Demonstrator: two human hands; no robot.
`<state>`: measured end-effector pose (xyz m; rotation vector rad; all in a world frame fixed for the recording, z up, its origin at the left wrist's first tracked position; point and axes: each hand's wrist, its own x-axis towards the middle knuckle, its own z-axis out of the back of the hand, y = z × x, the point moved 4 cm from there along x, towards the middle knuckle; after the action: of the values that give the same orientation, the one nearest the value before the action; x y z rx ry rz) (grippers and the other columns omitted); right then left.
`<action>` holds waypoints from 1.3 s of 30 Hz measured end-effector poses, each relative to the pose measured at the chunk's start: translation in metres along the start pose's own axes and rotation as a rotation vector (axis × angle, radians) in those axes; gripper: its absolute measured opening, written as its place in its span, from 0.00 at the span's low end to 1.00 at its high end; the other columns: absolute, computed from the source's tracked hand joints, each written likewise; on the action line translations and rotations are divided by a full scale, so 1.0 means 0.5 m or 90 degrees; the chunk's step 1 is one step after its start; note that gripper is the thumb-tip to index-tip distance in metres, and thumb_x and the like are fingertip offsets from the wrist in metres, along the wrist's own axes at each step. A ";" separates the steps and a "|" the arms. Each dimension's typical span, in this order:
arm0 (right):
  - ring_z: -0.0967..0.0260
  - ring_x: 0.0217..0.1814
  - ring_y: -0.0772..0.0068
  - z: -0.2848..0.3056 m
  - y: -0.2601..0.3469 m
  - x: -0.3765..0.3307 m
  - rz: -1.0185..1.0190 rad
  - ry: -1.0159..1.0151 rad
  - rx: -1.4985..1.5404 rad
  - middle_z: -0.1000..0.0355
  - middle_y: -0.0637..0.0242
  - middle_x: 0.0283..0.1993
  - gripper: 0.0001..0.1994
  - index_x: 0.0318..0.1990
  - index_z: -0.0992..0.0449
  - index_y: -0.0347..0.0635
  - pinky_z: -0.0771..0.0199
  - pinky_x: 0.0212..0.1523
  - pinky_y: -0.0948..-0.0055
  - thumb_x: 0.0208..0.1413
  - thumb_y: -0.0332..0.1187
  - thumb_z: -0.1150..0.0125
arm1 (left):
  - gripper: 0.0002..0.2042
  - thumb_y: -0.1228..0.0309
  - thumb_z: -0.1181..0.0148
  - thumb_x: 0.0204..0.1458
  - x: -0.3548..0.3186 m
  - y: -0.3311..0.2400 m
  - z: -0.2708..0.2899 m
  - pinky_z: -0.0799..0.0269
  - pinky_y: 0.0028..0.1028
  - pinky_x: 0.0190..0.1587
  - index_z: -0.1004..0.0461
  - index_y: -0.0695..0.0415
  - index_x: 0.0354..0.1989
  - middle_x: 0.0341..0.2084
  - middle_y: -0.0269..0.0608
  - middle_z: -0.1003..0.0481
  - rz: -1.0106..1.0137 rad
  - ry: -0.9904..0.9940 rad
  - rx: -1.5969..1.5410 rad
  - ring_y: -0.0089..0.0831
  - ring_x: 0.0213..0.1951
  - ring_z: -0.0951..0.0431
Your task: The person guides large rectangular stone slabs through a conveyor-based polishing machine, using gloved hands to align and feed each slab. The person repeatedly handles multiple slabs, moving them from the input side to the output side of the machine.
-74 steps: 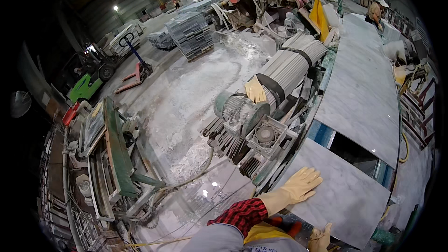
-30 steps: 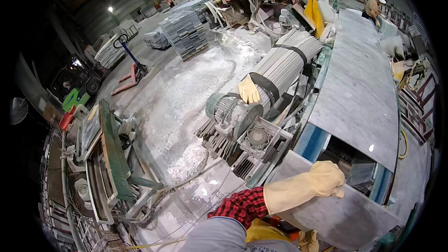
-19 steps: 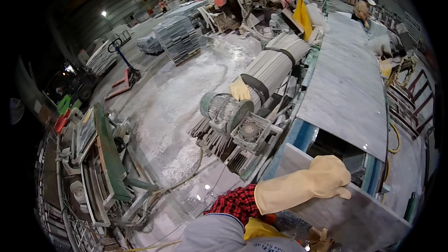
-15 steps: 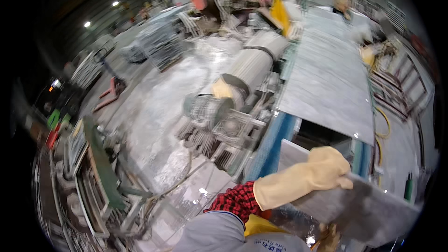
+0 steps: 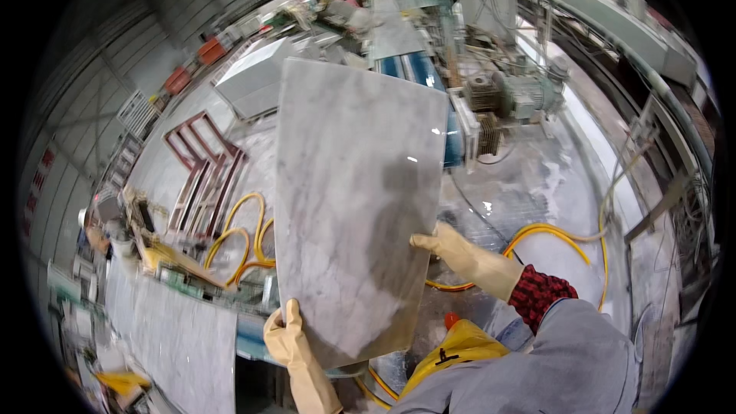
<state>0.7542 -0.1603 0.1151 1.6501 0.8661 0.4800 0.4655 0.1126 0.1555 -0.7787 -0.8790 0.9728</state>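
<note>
Both my hands, in cream rubber gloves, hold a grey-white veined marble slab (image 5: 349,207) in front of me. The slab is a large thin rectangle, its face toward me and a dark shadow across it. My left hand (image 5: 287,337) is closed on its lower left corner, thumb on the face. At the right edge, my right hand (image 5: 445,249) grips it with the thumb on the face. The fingers behind the slab are hidden on both sides.
A conveyor bed (image 5: 172,345) carrying a pale slab lies at lower left. Yellow hoses (image 5: 552,230) curl on the wet floor. At left stands a reddish-brown metal rack (image 5: 203,176). An electric motor (image 5: 521,96) sits beside another blue conveyor (image 5: 414,69) ahead. Railings run along the right.
My view has swung round, and the conveyor slab now lies at lower left. The held slab, low at the right before, is now raised in the middle of the view.
</note>
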 end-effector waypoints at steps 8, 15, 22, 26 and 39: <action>0.35 0.78 0.51 0.309 -0.007 0.156 0.049 -0.229 -0.108 0.28 0.50 0.72 0.27 0.72 0.26 0.38 0.38 0.77 0.59 0.73 0.44 0.39 | 0.19 0.57 0.31 0.67 -0.017 -0.018 -0.381 0.24 0.29 0.41 0.18 0.65 0.43 0.34 0.39 0.18 0.240 0.246 -0.354 0.27 0.34 0.22; 0.24 0.63 0.66 0.452 -0.035 0.168 0.061 -0.223 -0.278 0.17 0.60 0.56 0.28 0.64 0.20 0.36 0.26 0.61 0.66 0.64 0.46 0.27 | 0.16 0.56 0.39 0.71 -0.073 0.019 -0.557 0.45 0.26 0.20 0.17 0.59 0.44 0.19 0.24 0.34 0.376 0.362 -0.320 0.17 0.18 0.39; 0.25 0.69 0.57 0.511 -0.085 0.294 -0.273 -0.404 -0.136 0.21 0.56 0.65 0.29 0.66 0.21 0.44 0.26 0.66 0.60 0.61 0.46 0.23 | 0.21 0.52 0.42 0.69 0.000 0.019 -0.674 0.39 0.28 0.22 0.16 0.60 0.50 0.18 0.27 0.33 0.416 0.418 -0.100 0.17 0.18 0.36; 0.31 0.74 0.62 0.550 -0.059 0.351 -0.357 -0.485 -0.087 0.23 0.57 0.69 0.31 0.67 0.21 0.42 0.33 0.71 0.61 0.62 0.48 0.24 | 0.21 0.52 0.43 0.66 0.067 -0.003 -0.748 0.26 0.39 0.44 0.15 0.57 0.49 0.25 0.37 0.21 0.193 0.412 0.115 0.34 0.32 0.20; 0.23 0.61 0.58 0.525 0.029 0.369 -0.229 -0.241 -0.181 0.22 0.54 0.63 0.20 0.65 0.22 0.40 0.22 0.60 0.61 0.68 0.30 0.37 | 0.34 0.47 0.43 0.69 0.190 0.062 -0.862 0.21 0.37 0.53 0.31 0.64 0.72 0.54 0.55 0.20 0.466 0.720 -0.168 0.40 0.57 0.20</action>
<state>1.0633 -0.1939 0.0353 1.2355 0.7485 0.0325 0.8646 0.1425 -0.0334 -1.6998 0.3165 0.8248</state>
